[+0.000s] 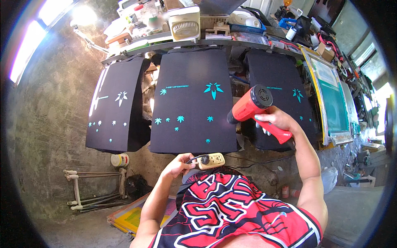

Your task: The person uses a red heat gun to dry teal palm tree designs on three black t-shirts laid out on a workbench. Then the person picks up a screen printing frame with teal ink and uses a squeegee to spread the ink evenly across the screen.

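Note:
My right hand [273, 120] is closed round the handle of a red heat gun [250, 105] with a black rear cap. Its dark nozzle points left and down, over the right edge of the middle black shirt [190, 136]. That shirt lies stretched flat on a board and carries teal leaf and flower prints. My left hand [181, 165] grips a cream extension outlet [215, 160] by its cord end, just below the shirt's near edge. A black plug sits in the outlet.
Another black shirt with pale prints [113, 107] lies left, a third [281, 132] right. A teal printing screen [331, 99] leans at the far right. A cream fan-like box [184, 25] stands on the cluttered back shelf. Below are a pipe rack [99, 175], a bucket [120, 160] and cables.

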{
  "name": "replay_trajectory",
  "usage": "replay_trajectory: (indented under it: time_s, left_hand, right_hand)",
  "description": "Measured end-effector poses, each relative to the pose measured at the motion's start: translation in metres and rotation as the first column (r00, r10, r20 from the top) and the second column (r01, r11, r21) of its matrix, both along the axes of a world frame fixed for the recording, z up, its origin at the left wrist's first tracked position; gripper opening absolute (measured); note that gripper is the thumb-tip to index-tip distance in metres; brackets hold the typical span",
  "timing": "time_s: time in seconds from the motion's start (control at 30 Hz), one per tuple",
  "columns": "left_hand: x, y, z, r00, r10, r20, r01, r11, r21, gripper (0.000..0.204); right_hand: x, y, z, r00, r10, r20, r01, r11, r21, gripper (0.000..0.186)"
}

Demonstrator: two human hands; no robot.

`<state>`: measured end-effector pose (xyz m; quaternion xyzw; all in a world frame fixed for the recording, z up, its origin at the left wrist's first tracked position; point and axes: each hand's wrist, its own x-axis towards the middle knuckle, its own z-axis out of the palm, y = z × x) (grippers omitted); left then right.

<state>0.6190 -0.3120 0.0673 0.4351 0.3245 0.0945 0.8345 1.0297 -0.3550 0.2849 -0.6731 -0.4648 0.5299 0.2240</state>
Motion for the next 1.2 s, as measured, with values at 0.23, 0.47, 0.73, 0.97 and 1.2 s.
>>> replay_trajectory:
  time_s: [0.23, 0.47, 0.73, 0.97, 1.2]
  left_hand:
    - [0.01, 0.002, 0.008, 0.998, -0.057, 0.002, 0.057, 0.998, -0.013, 0.013]
    - [0.007, -0.002, 0.01, 0.999, -0.047, 0.016, 0.047, 0.999, -0.014, 0.013]
    - [-0.003, -0.012, 0.004, 1.0, -0.023, -0.009, 0.023, 0.999, -0.028, 0.014]
    - [-0.009, -0.02, 0.001, 1.0, 0.002, -0.03, -0.002, 1.0, 0.007, 0.014]
    - [-0.021, -0.022, -0.003, 1.0, 0.012, 0.023, -0.012, 1.0, 0.023, 0.016]
  right_hand:
    - [0.009, -0.012, -0.006, 0.997, -0.074, 0.018, 0.073, 0.996, 0.046, 0.046]
    - [0.007, -0.007, -0.01, 1.0, -0.027, 0.007, 0.027, 0.999, 0.022, 0.045]
    - [-0.033, -0.013, -0.005, 0.968, 0.102, -0.23, -0.128, 0.987, -0.101, 0.042]
    - [-0.057, 0.001, -0.014, 0.968, 0.19, -0.161, -0.203, 0.977, -0.067, 0.045]
    - [-0.028, 0.06, -0.017, 0.986, 0.054, -0.155, -0.043, 0.996, 0.075, 0.04]
